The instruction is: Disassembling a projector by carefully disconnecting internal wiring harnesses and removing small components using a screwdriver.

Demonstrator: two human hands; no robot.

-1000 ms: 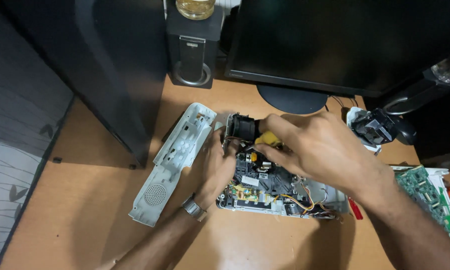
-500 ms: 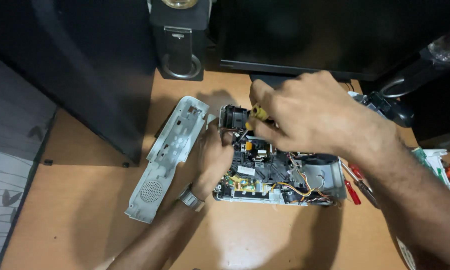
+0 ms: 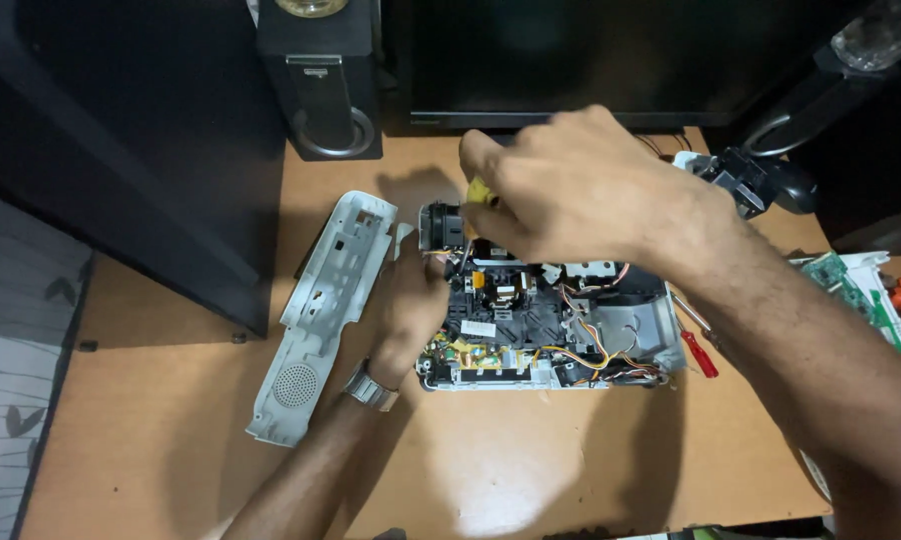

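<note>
Opened projector chassis (image 3: 556, 335) lying on wooden desk (image 3: 171, 420), wiring and black boards exposed, lens block (image 3: 443, 227) at far-left corner. Right hand (image 3: 581, 190) hovering over far-left part of chassis, fingers closing around yellow-handled screwdriver (image 3: 479, 192), shaft pointing down into chassis beside lens. Left hand (image 3: 411, 305) pressing against left edge of chassis, fingers curled on it, steadying. Detached grey cover panel (image 3: 321, 310) lying just left of chassis. Red-handled screwdriver (image 3: 696, 345) resting at right of chassis. Black speaker (image 3: 321, 80) standing beyond chassis.
</note>
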